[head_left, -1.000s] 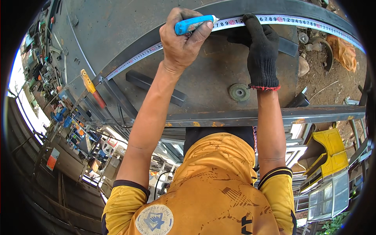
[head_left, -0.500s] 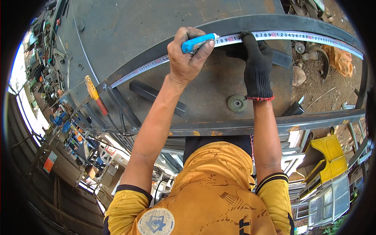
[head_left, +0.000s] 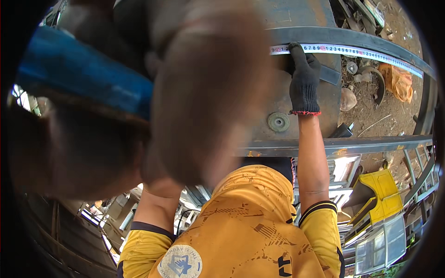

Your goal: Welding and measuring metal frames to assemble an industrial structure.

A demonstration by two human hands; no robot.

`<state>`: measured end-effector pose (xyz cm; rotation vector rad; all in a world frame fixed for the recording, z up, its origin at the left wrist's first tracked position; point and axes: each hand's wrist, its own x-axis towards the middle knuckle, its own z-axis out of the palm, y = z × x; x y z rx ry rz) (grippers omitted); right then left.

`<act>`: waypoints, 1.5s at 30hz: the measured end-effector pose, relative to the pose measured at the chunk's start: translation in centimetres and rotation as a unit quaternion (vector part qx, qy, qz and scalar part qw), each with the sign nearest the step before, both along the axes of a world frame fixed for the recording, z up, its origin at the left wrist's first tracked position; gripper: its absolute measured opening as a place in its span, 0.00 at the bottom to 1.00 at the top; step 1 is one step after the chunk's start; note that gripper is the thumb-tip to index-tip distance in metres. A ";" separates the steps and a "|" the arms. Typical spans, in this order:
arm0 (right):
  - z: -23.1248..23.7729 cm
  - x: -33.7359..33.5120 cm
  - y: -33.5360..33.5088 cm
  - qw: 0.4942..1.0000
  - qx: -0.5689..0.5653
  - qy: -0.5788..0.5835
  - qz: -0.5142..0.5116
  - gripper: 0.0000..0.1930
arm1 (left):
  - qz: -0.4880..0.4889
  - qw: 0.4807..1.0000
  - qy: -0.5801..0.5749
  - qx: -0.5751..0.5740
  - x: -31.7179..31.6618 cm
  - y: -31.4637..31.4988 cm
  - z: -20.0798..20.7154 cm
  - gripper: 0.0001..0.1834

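Note:
My left hand (head_left: 204, 92) is raised very near the camera, large and smeared by motion. Its bare fingers are closed around a blue marker pen (head_left: 88, 74); the pen's tip does not show. Farther off, my right hand (head_left: 305, 81) wears a black knit glove with a red cuff edge. Its fingers are bent over a white tape measure (head_left: 345, 49), keeping it along the inner side of a dark steel bar (head_left: 352, 34). The glove hides part of the tape, and my left hand covers the tape's left stretch.
A round grinding disc (head_left: 278, 122) lies on the steel plate (head_left: 262, 132), near the front steel bar (head_left: 371, 144). A short dark steel piece (head_left: 330, 75) sits beside the glove. To the right are an orange bag (head_left: 396, 83) on dirt ground and a yellow metal part (head_left: 380, 194).
My left hand has risen from the steel bar toward the camera with the marker pen, now blocking the view's left half. My right hand stays on the tape; the view has shifted slightly.

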<state>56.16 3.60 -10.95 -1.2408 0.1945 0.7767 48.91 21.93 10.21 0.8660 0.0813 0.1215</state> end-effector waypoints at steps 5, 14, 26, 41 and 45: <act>-1.8 0.0 -1.3 0.999 0.037 0.025 -0.018 0.14 | 0.009 1.000 -0.021 0.002 -2.7 -2.3 3.7 0.13; -1.1 0.5 -0.7 0.999 0.007 0.045 -0.012 0.15 | 0.049 0.997 -0.041 0.038 -3.6 0.5 5.2 0.13; -1.1 0.2 -0.3 0.998 0.045 0.027 0.021 0.14 | 0.093 0.992 -0.085 0.018 -9.3 1.0 7.5 0.13; -3.8 0.6 -0.5 0.999 0.046 0.012 -0.022 0.14 | 0.128 0.981 -0.115 0.092 -10.6 -2.0 12.1 0.13; -0.8 -0.1 0.2 0.999 0.031 0.018 0.003 0.14 | 0.144 0.976 -0.113 0.118 -11.5 -2.3 13.2 0.13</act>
